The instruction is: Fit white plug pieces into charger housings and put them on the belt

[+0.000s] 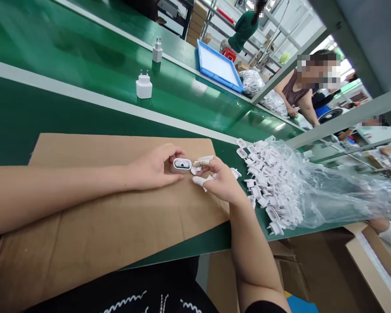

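Note:
My left hand (163, 167) grips a white charger housing (181, 171) above the cardboard. The housing's open end faces me, and parts of a circuit board show inside. Just to its right is my right hand (217, 178), with white coverings on its thumb and a finger. Pinched between those fingertips is a small white plastic part (195, 169), close beside the housing; its exact shape is partly hidden. To the right of this hand lies a heap of white plug caps (270, 182) with pins, spilling from a clear plastic bag (335, 195).
A flat cardboard sheet (117, 221) covers the green bench under my hands. Two white chargers (144, 86) stand pins up on the green conveyor (94, 74). Beyond are a blue tray (220, 67), a metal frame post (289, 65) and a co-worker (299, 91). An opened carton (371, 256) stands lower right.

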Tool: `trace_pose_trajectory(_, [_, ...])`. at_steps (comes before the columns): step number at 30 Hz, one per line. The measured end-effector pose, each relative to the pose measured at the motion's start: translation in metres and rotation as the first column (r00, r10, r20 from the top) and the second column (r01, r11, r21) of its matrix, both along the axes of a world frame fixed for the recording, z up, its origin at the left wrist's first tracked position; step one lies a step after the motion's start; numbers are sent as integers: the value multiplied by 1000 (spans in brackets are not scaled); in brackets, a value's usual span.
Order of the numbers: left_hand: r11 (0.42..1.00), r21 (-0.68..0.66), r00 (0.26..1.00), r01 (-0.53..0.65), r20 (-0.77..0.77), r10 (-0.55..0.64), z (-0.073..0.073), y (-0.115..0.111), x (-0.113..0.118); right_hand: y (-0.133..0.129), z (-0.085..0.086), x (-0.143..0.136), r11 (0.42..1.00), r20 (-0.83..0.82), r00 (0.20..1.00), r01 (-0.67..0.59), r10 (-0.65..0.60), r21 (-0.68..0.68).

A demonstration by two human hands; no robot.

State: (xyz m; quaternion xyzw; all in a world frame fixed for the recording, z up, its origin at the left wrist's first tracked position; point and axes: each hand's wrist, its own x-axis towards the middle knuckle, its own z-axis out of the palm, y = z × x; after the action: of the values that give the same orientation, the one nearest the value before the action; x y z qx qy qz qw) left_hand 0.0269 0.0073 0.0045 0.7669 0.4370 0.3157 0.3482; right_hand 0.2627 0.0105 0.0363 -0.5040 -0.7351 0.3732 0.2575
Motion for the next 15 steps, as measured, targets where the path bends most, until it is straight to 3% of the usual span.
trace_pose_trajectory(3, [997, -71, 998, 17, 60, -13, -4, 3, -2, 7, -6, 2, 995, 2, 997, 83, -83, 58])
trace_pose_trajectory(5, [997, -65, 996, 37, 78, -31, -6, 5, -1, 9, -9, 0, 966, -30, 983, 182, -180, 186])
trace_pose_trajectory(7, [999, -36, 996, 32, 83, -29, -7, 5, -1, 7, -8, -4, 922, -65, 980, 199, -188, 331])
trace_pose_trajectory(11, [999, -3, 997, 39, 70, -39, -8, 5, 0, -7, 0, -18, 826, 72, 997, -9, -38, 563])
trace_pose_trajectory(15, [997, 50, 996, 63, 60, -66, -6, 6, -1, -14, 1, -28, 726, 278, 961, -189, -2, 661])
